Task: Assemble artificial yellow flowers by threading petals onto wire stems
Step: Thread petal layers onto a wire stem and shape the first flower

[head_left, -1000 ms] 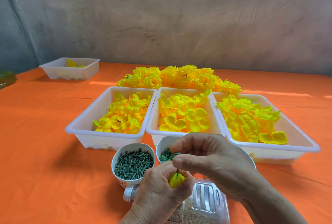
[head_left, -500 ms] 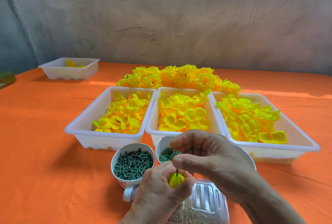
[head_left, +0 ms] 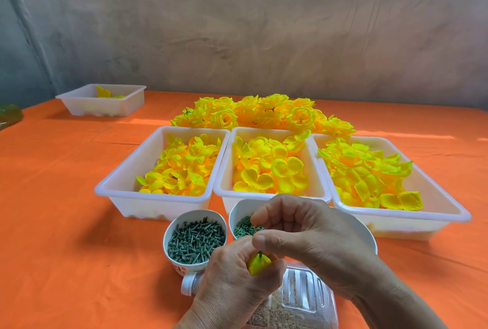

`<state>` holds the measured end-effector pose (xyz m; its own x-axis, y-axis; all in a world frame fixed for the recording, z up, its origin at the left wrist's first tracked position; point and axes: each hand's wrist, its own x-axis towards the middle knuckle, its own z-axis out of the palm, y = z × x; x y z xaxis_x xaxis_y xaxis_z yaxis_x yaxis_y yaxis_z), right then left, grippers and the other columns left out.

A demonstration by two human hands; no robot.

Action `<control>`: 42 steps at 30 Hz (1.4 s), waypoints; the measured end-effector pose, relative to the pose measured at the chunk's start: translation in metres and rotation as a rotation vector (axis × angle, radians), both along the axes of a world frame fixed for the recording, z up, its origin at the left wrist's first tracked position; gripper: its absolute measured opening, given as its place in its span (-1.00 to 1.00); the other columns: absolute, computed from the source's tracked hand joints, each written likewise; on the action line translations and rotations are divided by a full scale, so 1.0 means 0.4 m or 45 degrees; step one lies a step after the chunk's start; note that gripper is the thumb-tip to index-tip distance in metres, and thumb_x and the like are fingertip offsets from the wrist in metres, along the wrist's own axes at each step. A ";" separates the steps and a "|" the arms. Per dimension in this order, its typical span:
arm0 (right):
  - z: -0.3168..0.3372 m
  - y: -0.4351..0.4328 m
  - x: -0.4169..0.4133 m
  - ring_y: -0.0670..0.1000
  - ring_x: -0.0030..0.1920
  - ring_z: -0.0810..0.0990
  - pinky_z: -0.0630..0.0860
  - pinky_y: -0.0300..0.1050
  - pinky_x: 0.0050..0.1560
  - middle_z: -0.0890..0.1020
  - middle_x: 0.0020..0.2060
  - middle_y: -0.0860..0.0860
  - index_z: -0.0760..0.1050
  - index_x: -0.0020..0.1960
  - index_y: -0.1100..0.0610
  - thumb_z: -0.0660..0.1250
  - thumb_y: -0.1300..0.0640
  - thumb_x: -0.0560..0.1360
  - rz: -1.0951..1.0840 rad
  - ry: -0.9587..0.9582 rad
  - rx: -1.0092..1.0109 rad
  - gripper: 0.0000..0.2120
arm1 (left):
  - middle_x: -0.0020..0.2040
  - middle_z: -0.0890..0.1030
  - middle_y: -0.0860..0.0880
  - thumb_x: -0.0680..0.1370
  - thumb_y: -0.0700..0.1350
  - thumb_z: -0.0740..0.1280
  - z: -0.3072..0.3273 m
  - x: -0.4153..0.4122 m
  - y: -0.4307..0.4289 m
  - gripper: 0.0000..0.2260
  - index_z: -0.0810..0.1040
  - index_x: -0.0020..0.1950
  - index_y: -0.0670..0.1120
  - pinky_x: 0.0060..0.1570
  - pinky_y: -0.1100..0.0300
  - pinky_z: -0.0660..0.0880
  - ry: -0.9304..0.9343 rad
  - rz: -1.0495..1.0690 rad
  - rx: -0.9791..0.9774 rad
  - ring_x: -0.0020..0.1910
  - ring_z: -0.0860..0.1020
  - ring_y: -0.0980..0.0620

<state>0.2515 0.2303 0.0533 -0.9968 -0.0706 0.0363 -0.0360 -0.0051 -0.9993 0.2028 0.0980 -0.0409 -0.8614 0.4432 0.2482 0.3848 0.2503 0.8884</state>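
Head view: a person's two hands meet low in the middle, above an orange-covered counter point(head_left: 66, 223).
Left hand point(head_left: 232, 283): fingers curled round a small yellow petal bud point(head_left: 257, 266), gripping it; a short dark green stem tip point(head_left: 260, 254) sticks up out of the bud.
Right hand point(head_left: 311, 239): fingers curled, thumb just above the stem tip; whether they pinch anything cannot be told.
Cups: a white cup of grey-green pegs point(head_left: 196, 241) stands just left of the hands; a white bowl of green rings point(head_left: 244, 227) is beside it, partly behind the right hand.
Trays: left tray point(head_left: 126, 183), middle tray point(head_left: 224, 170) and right tray point(head_left: 449, 209) stand side by side behind the cups, each holding loose yellow petals.
Finished flowers point(head_left: 264, 112): a pile of yellow blooms on the counter behind the trays.
Far tray point(head_left: 105, 109): back left, well apart, with a few yellow pieces inside.
Clear box point(head_left: 303, 299): lies under the wrists, with brown grainy contents; a white cap point(head_left: 190, 285) is just beside it on the left.
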 end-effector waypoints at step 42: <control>-0.102 0.027 0.010 -0.16 -0.33 0.41 0.34 -0.29 -0.25 0.48 -0.33 -0.12 0.62 -0.23 -0.04 0.51 -0.02 0.24 -0.158 0.126 0.516 -0.86 | -0.18 0.65 0.18 0.27 0.21 0.37 0.013 0.001 -0.008 -0.70 0.63 -0.04 0.21 -0.24 0.12 0.58 0.082 0.028 -0.105 -0.23 0.62 0.18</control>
